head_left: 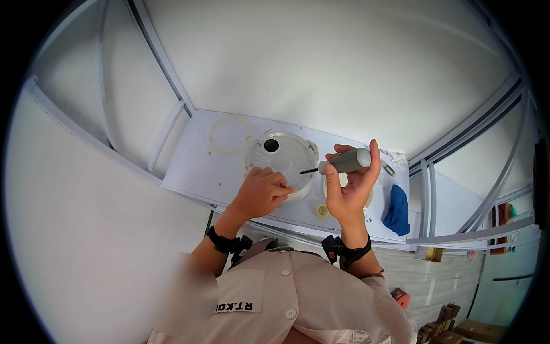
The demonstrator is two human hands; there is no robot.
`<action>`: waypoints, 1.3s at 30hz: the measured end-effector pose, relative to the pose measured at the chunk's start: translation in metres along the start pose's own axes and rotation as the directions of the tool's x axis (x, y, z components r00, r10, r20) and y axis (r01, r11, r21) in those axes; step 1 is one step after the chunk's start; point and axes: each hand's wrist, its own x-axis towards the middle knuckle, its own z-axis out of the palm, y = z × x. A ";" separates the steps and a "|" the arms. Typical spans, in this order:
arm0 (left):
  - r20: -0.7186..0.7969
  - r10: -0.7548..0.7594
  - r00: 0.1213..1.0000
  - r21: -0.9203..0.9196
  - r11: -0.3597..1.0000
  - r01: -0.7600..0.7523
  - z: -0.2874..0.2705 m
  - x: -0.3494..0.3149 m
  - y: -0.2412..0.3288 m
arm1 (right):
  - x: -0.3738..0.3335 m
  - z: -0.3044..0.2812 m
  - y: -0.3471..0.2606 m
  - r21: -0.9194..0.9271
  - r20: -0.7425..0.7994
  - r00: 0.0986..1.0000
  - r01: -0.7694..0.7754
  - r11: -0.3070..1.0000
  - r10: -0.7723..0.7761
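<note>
A round whitish housing [282, 150] with a raised rim and a round black hole [271, 145] in its face lies on the white table. My left hand [260, 192] rests at its near edge, fingers curled and pressed together; whatever they may hold is too small to make out. Above the housing's right side, my right hand [353, 186] is wrapped round a grey-handled screwdriver [346, 162]. Its dark shaft points left toward the housing, tilted, the tip close to the face; I cannot tell whether it touches.
A thin pale ring [211, 136] lies at the back left. Behind my right hand a pale round part [368, 199] is partly hidden. A small yellow roll [322, 210], a blue cloth [396, 211] and a metal tool [388, 168] lie nearby. Metal frame posts [425, 198] border the right.
</note>
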 end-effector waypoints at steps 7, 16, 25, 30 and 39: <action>0.000 -0.018 1.000 0.086 0.996 0.017 -0.019 -0.018 -0.008 | 0.003 0.003 0.003 -0.006 -0.017 1.000 0.015 1.000 -0.015; -0.040 -0.073 0.997 0.050 0.996 0.075 -0.032 -0.026 -0.015 | 0.001 0.004 0.006 0.011 0.004 1.000 -0.007 1.000 0.007; -0.177 -0.092 0.980 0.075 0.991 0.107 0.009 0.011 0.020 | -0.001 0.005 0.002 0.028 0.062 0.998 0.001 1.000 -0.003; -0.235 -0.156 0.959 0.082 0.980 0.179 0.035 0.014 0.015 | -0.005 0.000 0.005 0.021 0.094 0.996 0.006 1.000 -0.008; -0.270 -0.139 0.953 0.015 0.989 0.148 0.043 0.011 0.008 | -0.008 -0.004 0.009 -0.004 0.129 0.992 -0.005 1.000 0.005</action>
